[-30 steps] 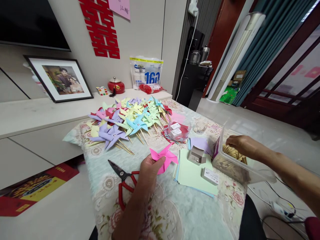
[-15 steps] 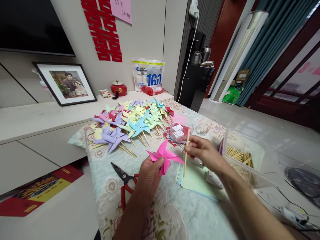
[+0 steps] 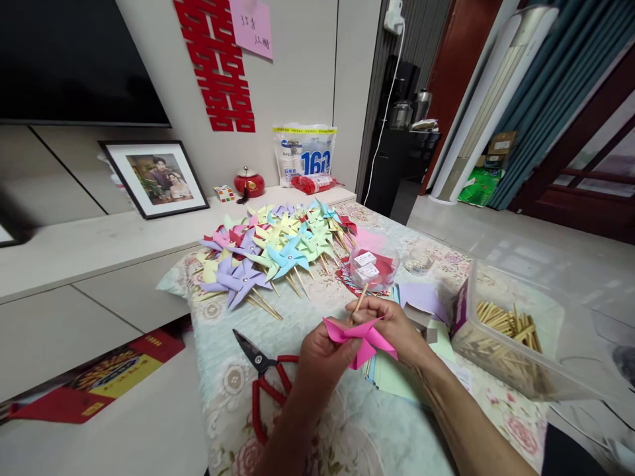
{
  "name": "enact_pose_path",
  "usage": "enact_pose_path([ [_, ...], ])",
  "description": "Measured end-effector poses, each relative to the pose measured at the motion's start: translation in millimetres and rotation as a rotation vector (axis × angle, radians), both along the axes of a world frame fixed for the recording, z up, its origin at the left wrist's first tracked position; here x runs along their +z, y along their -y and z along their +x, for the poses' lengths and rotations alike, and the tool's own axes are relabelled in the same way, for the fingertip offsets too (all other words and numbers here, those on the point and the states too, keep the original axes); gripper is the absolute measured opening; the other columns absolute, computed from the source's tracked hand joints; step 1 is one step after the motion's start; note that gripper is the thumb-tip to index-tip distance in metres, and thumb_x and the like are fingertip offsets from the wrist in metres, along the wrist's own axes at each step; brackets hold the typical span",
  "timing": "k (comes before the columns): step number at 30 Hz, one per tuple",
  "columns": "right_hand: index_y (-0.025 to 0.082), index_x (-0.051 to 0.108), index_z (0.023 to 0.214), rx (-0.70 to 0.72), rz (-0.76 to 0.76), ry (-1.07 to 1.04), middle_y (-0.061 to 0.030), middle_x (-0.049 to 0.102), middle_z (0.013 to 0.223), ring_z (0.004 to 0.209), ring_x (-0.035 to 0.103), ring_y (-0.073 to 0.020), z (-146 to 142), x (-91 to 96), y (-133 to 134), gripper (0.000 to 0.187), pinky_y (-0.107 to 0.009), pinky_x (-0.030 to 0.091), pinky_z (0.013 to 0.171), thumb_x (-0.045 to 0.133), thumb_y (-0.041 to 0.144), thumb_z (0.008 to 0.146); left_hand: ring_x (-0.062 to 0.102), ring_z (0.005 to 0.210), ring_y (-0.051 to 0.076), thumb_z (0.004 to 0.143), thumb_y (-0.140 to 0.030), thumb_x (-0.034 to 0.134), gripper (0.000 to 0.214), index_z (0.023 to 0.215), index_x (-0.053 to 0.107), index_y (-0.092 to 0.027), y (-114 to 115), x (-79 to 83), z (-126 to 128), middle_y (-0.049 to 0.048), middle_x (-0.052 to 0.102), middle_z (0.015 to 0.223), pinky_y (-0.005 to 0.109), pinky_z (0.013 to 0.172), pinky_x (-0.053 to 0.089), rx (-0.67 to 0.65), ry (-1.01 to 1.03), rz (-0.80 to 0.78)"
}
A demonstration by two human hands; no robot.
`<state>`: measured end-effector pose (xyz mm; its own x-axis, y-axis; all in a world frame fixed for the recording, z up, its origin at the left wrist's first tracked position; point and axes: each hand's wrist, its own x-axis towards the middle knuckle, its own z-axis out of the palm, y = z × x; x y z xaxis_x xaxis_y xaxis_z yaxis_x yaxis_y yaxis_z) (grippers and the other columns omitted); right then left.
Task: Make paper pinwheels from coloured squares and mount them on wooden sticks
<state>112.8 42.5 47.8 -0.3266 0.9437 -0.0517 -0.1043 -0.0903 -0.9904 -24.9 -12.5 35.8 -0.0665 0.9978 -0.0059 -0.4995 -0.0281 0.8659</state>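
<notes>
Pinched in my left hand (image 3: 327,360) is a bright pink paper pinwheel (image 3: 366,338), its blades facing up. My right hand (image 3: 391,324) grips a thin wooden stick (image 3: 360,301) just behind the pinwheel, so the two touch or nearly touch; the blades hide where they meet. Red-handled scissors (image 3: 265,370) lie with blades apart, left of my left forearm. Under and beyond my right hand is a stack of pale green and blue paper sheets (image 3: 394,383). Farther back, a pile of finished pinwheels on sticks (image 3: 288,254) covers the table's far left.
A clear plastic bin (image 3: 506,350) full of short wooden sticks (image 3: 510,327) stands at the right. A round clear container (image 3: 384,274) holds small white boxes. Purple paper (image 3: 423,299) lies near the bin. A framed photo (image 3: 156,178) leans on the white cabinet behind.
My right hand has brought the stick left, up to the back of the pinwheel. The pinwheel has tilted in my left hand, and the whole view has shifted slightly.
</notes>
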Motion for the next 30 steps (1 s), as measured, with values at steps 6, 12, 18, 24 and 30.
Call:
enact_pose_path([
  [6,0.018,0.075,0.094,-0.037,0.075,-0.057,-0.0084,0.073,0.089,0.075,0.063,-0.0197,15,2.1,6,0.046,-0.031,0.047,0.069,0.065,0.062,0.084,0.057,0.061,0.014,0.065,-0.027,0.081,0.02,0.076,0.068,-0.016,-8,-9.7,-6,-0.0002,0.067,0.066,0.024,0.06,0.046,0.089,-0.139,-0.052],
  [12,0.02,0.072,0.105,0.216,0.149,0.06,-0.0061,0.072,0.097,0.09,0.064,-0.0237,22,9.4,9,0.044,-0.034,0.047,0.082,0.076,0.053,0.077,0.057,0.058,0.013,0.065,-0.025,0.079,0.017,0.074,0.068,-0.016,-8,-9.3,-7,-0.0009,0.068,0.064,0.023,0.056,0.044,0.111,-0.206,-0.051],
  [18,0.021,0.069,0.112,0.19,0.114,0.05,-0.0047,0.071,0.102,0.097,0.064,-0.0233,18,8.6,9,0.051,-0.034,0.046,0.088,0.084,0.045,0.07,0.06,0.061,0.013,0.066,-0.028,0.078,0.02,0.077,0.067,-0.016,-6,-12.2,-6,-0.0011,0.07,0.066,0.023,0.059,0.045,0.14,-0.152,-0.111],
  [24,0.017,0.071,0.076,0.06,0.215,0.155,0.0004,0.066,0.07,0.068,0.059,-0.0158,8,-2.7,10,0.022,-0.027,0.043,0.066,0.081,0.036,0.075,0.062,0.067,0.016,0.07,-0.026,0.075,0.016,0.08,0.07,-0.015,-6,-16.9,-6,0.0013,0.07,0.072,0.026,0.065,0.049,0.091,-0.226,-0.006],
  [30,0.018,0.074,0.073,-0.04,0.492,0.239,-0.0022,0.068,0.072,0.071,0.06,-0.0171,10,1.0,11,0.017,-0.029,0.043,0.07,0.077,0.033,0.081,0.063,0.074,0.018,0.072,-0.026,0.075,0.015,0.083,0.071,-0.016,-3,-12.7,-7,0.0035,0.071,0.078,0.028,0.07,0.049,0.063,-0.236,0.061],
])
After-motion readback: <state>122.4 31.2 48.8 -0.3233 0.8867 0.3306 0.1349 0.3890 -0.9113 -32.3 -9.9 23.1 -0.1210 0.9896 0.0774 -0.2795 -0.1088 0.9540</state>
